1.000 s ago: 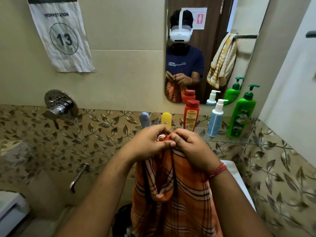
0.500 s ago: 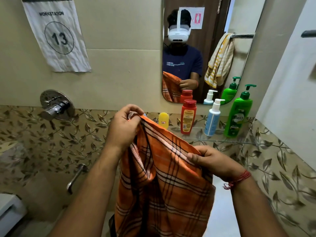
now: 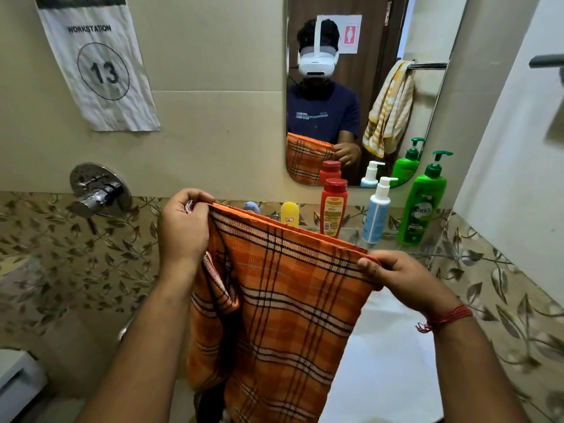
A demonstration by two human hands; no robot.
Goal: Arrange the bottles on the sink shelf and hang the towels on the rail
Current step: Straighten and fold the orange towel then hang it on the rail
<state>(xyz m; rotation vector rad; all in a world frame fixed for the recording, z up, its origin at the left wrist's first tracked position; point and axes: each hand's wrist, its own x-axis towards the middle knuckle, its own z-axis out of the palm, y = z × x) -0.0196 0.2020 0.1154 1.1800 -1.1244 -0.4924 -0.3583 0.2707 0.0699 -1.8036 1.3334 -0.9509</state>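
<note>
Orange plaid towel (image 3: 283, 300) hangs stretched between two hands, the left hand (image 3: 183, 230) pinching one top corner and the right hand (image 3: 399, 277) pinching the other. Behind it, along the glass shelf (image 3: 393, 239) under the mirror (image 3: 360, 87), stand a yellow bottle (image 3: 289, 214), red bottle (image 3: 333, 207), blue pump bottle (image 3: 377, 212) and green pump bottle (image 3: 422, 203) toward the shelf's right end.

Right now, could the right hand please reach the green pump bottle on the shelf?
Probably not yet: the right hand grips the orange checked towel, though nothing stands between it and the green pump bottle.
</note>
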